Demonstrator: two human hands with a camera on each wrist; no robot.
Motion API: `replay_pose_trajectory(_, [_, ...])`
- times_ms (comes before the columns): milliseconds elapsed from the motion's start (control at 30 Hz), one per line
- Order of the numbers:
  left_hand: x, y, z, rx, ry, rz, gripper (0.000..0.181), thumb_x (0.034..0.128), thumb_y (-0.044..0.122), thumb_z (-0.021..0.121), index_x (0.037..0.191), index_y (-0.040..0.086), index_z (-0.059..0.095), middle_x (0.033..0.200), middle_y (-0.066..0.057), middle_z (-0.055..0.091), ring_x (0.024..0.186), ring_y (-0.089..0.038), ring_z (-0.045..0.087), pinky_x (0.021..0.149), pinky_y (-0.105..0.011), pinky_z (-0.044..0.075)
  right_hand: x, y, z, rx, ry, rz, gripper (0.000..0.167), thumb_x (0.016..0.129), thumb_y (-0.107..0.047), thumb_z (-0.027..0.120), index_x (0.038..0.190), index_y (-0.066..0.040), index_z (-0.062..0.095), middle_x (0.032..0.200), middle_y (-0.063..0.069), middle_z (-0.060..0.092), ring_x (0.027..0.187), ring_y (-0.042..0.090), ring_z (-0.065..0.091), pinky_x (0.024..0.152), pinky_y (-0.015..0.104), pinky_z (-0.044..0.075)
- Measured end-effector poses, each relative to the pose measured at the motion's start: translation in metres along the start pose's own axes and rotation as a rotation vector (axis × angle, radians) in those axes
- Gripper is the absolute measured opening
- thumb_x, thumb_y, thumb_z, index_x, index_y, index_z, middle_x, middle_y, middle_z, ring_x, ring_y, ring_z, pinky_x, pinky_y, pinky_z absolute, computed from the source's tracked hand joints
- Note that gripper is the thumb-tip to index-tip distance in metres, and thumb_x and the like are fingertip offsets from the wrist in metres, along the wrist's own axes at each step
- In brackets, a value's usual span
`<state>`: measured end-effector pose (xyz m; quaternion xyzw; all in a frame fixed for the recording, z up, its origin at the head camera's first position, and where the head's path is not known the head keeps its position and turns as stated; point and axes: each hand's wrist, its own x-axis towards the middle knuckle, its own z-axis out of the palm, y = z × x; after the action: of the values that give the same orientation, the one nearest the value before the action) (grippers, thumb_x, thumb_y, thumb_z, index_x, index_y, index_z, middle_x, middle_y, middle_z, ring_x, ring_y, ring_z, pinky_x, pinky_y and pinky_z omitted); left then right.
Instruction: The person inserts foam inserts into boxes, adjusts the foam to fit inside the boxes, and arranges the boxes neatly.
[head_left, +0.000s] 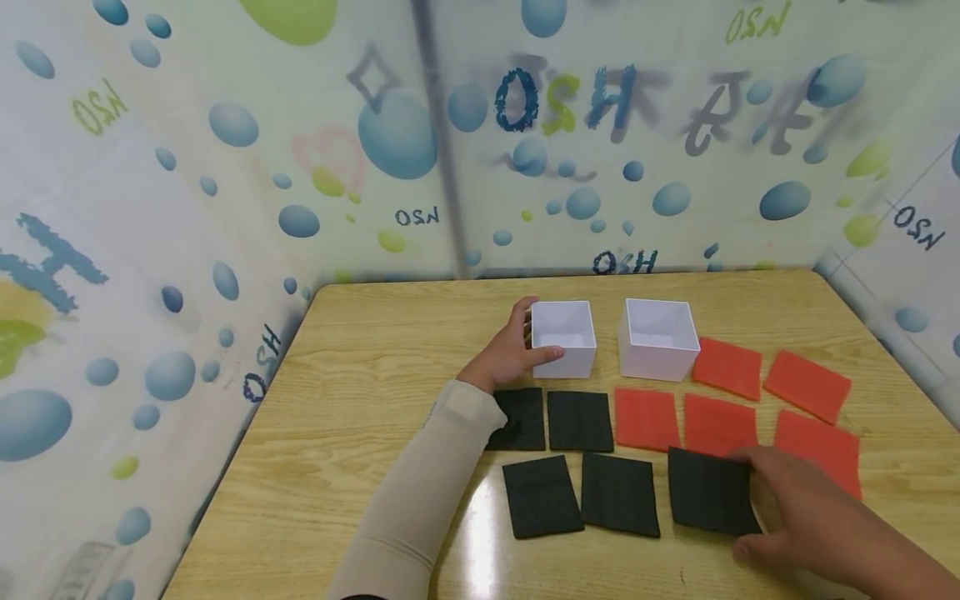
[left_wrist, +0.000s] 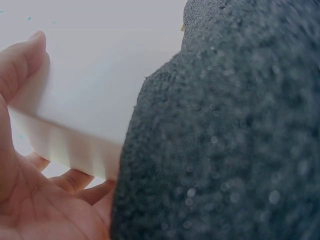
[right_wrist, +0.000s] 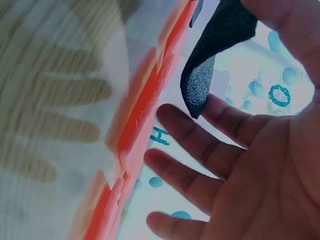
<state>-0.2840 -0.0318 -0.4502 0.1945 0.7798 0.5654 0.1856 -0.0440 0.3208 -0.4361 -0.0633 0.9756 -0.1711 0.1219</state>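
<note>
My left hand point(head_left: 510, 354) grips the left white box point(head_left: 576, 362), thumb at its front and fingers round its left side. The left wrist view shows this hand point(left_wrist: 45, 200) at the pale box point(left_wrist: 85, 110), half covered by a dark rough surface point(left_wrist: 230, 140). My right hand point(head_left: 825, 521) pinches a black square point(head_left: 712, 492) by its right edge, at the front right. Seen from the right wrist, the black piece point(right_wrist: 217, 37) bends between thumb and forefinger of the hand point(right_wrist: 250, 165), the other fingers spread.
A second white box point(head_left: 656, 358) stands right of the gripped one. Several red squares point(head_left: 647, 419) lie on the right of the wooden table point(head_left: 337, 375). Several black squares point(head_left: 543, 497) lie in front of the boxes, one partly behind the left sleeve. A printed curtain point(head_left: 480, 183) hangs behind.
</note>
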Motion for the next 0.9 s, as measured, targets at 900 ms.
replay_pose_trajectory(900, [0.001,-0.002,0.0,-0.003,-0.003,-0.002,0.099,0.0944,0.028,0.083,0.164,0.032,0.013,0.165,-0.008,0.034,0.143,-0.031,0.045,0.117,-0.053,0.044,0.022,-0.019,-0.021,0.213,0.211,-0.13,0.105,0.075,-0.041,0.097,0.154,0.003,0.045,0.148,0.03,0.052,0.126,0.054,0.057,0.097,0.065,0.051])
